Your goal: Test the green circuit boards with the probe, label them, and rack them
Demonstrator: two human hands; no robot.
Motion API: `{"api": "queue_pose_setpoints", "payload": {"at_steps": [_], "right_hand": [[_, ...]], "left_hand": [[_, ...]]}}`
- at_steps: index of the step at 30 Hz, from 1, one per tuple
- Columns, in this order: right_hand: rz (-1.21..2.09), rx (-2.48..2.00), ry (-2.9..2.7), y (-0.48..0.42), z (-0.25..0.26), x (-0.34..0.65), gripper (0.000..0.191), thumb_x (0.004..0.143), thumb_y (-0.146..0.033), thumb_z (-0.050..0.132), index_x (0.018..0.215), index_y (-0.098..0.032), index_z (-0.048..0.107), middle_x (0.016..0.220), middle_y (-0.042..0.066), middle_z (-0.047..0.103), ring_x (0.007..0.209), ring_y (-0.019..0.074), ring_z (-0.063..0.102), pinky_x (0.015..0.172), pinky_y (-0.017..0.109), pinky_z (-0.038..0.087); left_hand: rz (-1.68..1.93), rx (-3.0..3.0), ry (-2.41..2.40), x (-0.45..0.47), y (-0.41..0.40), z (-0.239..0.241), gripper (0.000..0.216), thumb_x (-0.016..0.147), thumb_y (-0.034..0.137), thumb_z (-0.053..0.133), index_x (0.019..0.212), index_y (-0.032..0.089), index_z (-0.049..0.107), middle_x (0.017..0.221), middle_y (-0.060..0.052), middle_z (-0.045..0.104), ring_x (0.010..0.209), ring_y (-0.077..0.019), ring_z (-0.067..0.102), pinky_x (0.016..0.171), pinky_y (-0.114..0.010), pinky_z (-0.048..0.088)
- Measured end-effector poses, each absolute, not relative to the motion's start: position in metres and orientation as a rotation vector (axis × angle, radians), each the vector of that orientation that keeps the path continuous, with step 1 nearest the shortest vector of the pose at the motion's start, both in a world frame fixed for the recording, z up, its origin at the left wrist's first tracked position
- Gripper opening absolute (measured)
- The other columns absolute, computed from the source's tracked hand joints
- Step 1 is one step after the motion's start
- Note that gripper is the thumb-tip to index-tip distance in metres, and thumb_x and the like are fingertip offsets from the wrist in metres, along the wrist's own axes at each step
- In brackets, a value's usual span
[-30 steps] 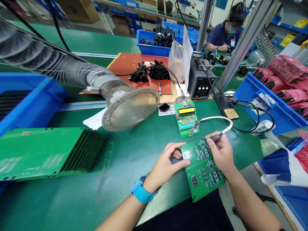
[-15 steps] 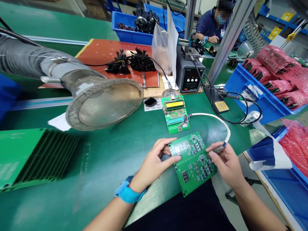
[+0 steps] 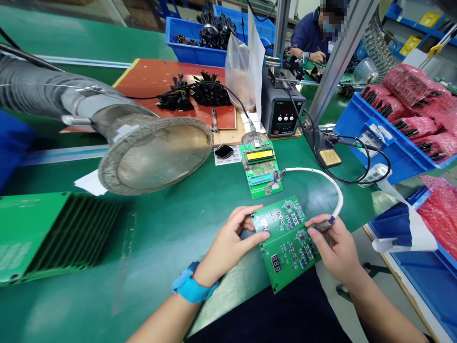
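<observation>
A green circuit board panel (image 3: 285, 240) with a small red digit display lies at the near table edge. My left hand (image 3: 232, 243), with a blue wrist strap, pinches the panel's left edge. My right hand (image 3: 335, 247) is closed on the grey connector (image 3: 323, 224) at the end of a white sleeved cable (image 3: 332, 188), held against the panel's right edge. That cable runs back to a small green programmer board with a yellow LCD (image 3: 260, 169) lying just beyond the panel.
A wide fume extraction hood (image 3: 157, 152) hangs over the left centre. A green finned block (image 3: 53, 233) lies at left. Behind are a soldering station (image 3: 282, 112), iron stand (image 3: 326, 152), red mat with black parts (image 3: 200, 95), and blue bins (image 3: 392, 143) of pink bags. Another person works at the far bench.
Since the oldest frame my right hand has brought the connector from the panel's top down to its right edge. The view swung left. Over the last half second almost nothing moved.
</observation>
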State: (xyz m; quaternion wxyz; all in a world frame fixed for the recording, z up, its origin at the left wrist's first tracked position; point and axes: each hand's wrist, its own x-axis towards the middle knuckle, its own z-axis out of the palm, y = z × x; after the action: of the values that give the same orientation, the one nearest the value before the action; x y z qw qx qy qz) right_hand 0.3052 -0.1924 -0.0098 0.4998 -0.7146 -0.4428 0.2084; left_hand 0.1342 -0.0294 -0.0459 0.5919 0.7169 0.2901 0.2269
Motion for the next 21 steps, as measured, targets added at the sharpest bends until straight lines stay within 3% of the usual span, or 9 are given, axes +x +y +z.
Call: {"api": "queue_pose_setpoints", "payload": {"at_steps": [21], "right_hand": [[0.459,-1.723,-1.085,-0.195,-0.015,0.307,0.008,0.089,-0.023,0.056,0.096,-0.022,0.054,0.093,0.007,0.067,0.089,0.0192,0.065,0.071,0.030,0.055]], "left_hand": [[0.519,1.635,0.670,0.136,-0.031,-0.041,0.047,0.073,0.037,0.069,0.116,0.025,0.056,0.098,-0.002,0.049,0.077,-0.0153,0.050,0.077,-0.034,0.046]]}}
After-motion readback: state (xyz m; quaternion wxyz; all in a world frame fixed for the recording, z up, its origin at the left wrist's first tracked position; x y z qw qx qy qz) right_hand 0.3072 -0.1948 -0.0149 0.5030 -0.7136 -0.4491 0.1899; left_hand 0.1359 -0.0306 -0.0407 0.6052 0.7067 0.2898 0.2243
